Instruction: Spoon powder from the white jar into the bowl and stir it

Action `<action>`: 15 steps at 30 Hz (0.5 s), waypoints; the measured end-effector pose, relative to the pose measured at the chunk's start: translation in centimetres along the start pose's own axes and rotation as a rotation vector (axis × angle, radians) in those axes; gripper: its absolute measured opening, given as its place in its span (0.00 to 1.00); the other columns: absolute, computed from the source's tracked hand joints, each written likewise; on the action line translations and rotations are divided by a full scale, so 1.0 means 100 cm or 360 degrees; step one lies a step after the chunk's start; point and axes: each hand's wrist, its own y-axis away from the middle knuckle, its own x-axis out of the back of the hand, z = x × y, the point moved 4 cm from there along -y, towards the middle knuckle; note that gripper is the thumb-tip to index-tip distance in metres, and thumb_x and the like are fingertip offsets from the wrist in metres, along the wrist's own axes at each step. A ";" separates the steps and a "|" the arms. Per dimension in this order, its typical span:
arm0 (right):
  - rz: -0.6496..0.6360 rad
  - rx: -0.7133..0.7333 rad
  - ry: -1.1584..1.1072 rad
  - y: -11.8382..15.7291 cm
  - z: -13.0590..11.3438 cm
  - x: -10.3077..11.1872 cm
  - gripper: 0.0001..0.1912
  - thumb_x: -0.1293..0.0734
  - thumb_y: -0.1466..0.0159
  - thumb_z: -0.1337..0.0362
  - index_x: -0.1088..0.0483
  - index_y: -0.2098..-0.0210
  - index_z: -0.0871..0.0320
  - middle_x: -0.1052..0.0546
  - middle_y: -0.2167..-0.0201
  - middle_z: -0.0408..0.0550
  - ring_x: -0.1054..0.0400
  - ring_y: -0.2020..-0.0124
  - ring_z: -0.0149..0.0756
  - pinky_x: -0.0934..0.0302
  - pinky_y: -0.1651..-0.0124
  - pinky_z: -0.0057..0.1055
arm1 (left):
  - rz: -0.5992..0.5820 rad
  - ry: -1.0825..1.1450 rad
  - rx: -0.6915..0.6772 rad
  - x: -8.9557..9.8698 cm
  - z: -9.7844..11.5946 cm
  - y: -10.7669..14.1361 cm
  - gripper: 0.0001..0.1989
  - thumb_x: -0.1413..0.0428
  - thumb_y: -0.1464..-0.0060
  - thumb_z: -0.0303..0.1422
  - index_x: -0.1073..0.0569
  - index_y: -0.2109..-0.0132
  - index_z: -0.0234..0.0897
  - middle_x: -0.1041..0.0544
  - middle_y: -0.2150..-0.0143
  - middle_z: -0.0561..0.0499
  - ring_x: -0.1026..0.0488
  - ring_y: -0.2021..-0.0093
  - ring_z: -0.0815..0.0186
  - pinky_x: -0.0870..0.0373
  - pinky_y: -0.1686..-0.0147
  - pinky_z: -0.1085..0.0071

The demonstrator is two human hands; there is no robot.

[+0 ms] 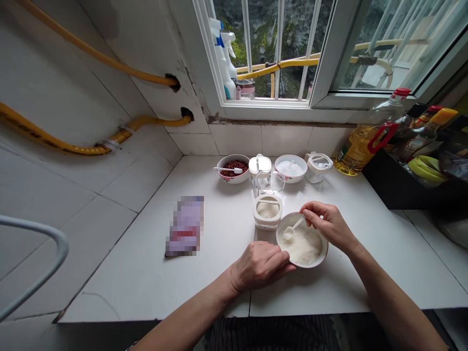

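My right hand (325, 223) pinches the handle of a small white spoon (292, 230), whose scoop is over the pale grains (305, 246) in a white bowl (325, 254). The fingers of my left hand (261, 265) are closed on the bowl's near left rim. Just behind that bowl stands a square clear jar (267, 225) with its lid raised and similar pale grains inside. Farther back are a bowl of dark red grains (234, 179) with a white spoon (236, 170) across it, and a bowl of white powder (291, 168).
Two more lidded jars, one (259, 165) between the back bowls and another (319, 168) to their right, stand near the wall. An oil bottle (353, 153) and a black box (389, 187) of bottles occupy the right. A blurred purple packet (186, 226) lies left.
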 end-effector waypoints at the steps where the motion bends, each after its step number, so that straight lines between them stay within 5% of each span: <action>1: -0.0002 -0.0043 -0.0075 -0.001 0.002 0.001 0.13 0.36 0.37 0.57 0.27 0.71 0.58 0.31 0.82 0.41 0.39 0.79 0.30 0.42 0.75 0.28 | 0.0009 0.0009 -0.0002 0.000 0.000 0.000 0.12 0.50 0.34 0.35 0.32 0.66 0.35 0.33 0.80 0.56 0.38 0.81 0.72 0.45 0.80 0.71; 15: 0.0055 -0.0314 -0.0537 -0.010 0.011 0.010 0.20 0.29 0.47 0.47 0.25 0.70 0.60 0.28 0.83 0.43 0.39 0.81 0.29 0.44 0.78 0.27 | 0.0027 -0.0012 0.0035 0.000 -0.001 0.001 0.13 0.51 0.34 0.36 0.31 0.66 0.36 0.33 0.79 0.55 0.38 0.81 0.72 0.46 0.80 0.72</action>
